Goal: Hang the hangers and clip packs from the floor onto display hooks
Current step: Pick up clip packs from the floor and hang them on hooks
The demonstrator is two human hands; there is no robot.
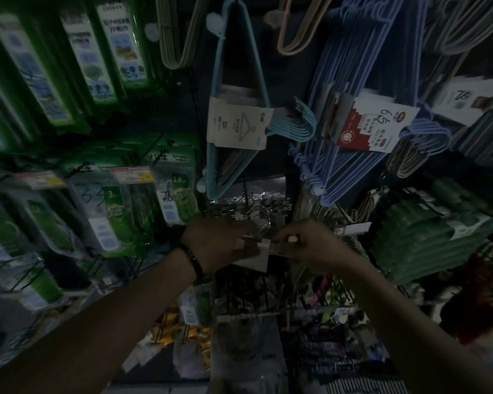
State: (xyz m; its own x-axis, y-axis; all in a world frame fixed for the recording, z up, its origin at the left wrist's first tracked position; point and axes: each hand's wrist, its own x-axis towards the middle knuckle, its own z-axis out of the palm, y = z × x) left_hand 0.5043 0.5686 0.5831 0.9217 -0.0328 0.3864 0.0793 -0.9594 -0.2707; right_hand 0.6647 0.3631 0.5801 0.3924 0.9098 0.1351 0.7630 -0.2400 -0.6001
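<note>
Centrally, two hands (217, 243) (310, 245) on one clip pack (264, 247).

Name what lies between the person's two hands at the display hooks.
In the head view, a pack of silver metal clips with a white card header lies between the left hand and the right hand; both pinch it.

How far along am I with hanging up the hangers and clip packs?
Looks done: the light blue hangers and the darker blue hangers already hang up top, and metal clip packs hang just above your hands. In hand: your left hand and right hand both hold a clip pack there, not visibly hooked yet. Left: it is too dark lower down to tell what remains.
</note>
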